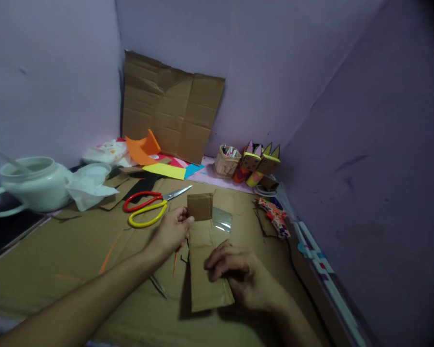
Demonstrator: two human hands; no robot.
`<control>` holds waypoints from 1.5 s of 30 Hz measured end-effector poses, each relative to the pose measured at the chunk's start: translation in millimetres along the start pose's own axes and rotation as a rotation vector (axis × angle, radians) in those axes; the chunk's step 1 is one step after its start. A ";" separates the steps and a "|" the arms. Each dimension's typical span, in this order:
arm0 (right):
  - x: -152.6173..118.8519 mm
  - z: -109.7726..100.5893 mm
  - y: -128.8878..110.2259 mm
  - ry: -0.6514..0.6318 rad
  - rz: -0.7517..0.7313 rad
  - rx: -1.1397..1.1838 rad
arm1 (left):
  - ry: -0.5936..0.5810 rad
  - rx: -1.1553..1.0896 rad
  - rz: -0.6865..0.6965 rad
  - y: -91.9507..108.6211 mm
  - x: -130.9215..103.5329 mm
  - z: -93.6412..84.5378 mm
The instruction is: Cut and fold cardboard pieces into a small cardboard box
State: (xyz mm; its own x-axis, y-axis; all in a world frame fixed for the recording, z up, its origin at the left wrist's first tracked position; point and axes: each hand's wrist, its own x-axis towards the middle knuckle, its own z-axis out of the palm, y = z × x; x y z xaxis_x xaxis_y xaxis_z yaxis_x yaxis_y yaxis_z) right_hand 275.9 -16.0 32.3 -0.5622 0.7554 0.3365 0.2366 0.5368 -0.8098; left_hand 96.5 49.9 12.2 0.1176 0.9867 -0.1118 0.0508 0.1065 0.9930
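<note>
A narrow strip of brown cardboard (202, 267) lies between my hands, its far end folded up along a crease. My left hand (174, 229) pinches the strip's left edge close to that fold. On the right, my right hand (237, 270) has its fingers curled over the strip's right edge, the thumb mostly hidden. The near end appears raised, with a shadow under it. Scissors (147, 210) with one red and one yellow handle rest beyond my left hand, blades apart. Just past the strip sits a small clear plastic piece (223, 220).
A white mug-like pot (36, 185) and crumpled tissue (90, 190) stand at left. Orange paper (143, 147) and yellow paper (165, 171) lie at the back, before a leaning cardboard sheet (169, 108). A pen holder (226, 162) stands back right. A dark cable (304, 284) runs along the right.
</note>
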 end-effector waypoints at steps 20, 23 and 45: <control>2.5 3.6 13.2 0.232 0.641 0.686 | 0.017 -0.129 -0.017 8.9 0.2 -8.1; 0.8 1.4 12.4 0.195 0.653 0.721 | 0.024 -0.148 -0.027 9.0 0.4 -8.8; 2.0 -2.4 17.5 0.151 0.609 0.723 | -0.066 -0.079 -0.115 1.1 2.8 -9.4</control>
State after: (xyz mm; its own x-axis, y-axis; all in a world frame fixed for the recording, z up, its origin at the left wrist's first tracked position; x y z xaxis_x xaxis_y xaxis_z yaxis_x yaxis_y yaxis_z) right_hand 280.8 -4.2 19.9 -0.3843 0.8958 -0.2234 -0.1203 -0.2885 -0.9499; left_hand 87.6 53.9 13.3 0.1811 0.9575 -0.2244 -0.0100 0.2299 0.9732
